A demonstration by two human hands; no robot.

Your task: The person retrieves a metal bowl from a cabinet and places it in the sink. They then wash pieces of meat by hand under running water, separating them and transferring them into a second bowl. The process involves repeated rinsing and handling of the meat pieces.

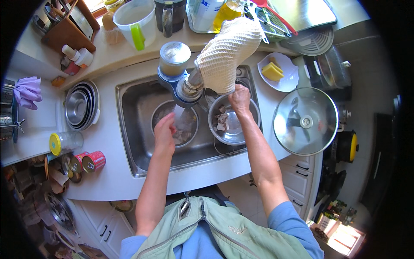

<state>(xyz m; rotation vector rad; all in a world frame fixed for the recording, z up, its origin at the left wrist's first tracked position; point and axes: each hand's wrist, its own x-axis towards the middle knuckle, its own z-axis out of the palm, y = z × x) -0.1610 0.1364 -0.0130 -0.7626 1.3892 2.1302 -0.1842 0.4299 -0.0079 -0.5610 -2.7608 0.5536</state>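
Observation:
Water runs from a blue faucet-mounted filter [186, 87] into a metal bowl [190, 129] standing in the sink; pale pieces, perhaps meat, lie in it. My left hand [165, 131] is over this bowl's left part beside the stream, fingers together; whether it holds anything is unclear. On the sink's right side stands a second metal bowl [237, 136], with several meat-like chunks [222, 121] at its left. My right hand [240, 97] is closed at the faucet, above that bowl's far rim, by the end of a cream waffle cloth [229, 55]; the fingers are mostly hidden.
Nested metal bowls [77, 105], a glass jar with a yellow lid [66, 142] and red cans [93, 161] stand left of the sink [136, 168]. At the right are a white plate with yellow slices [289, 77] and a glass lid [305, 142]. Behind stands a measuring jug [134, 19].

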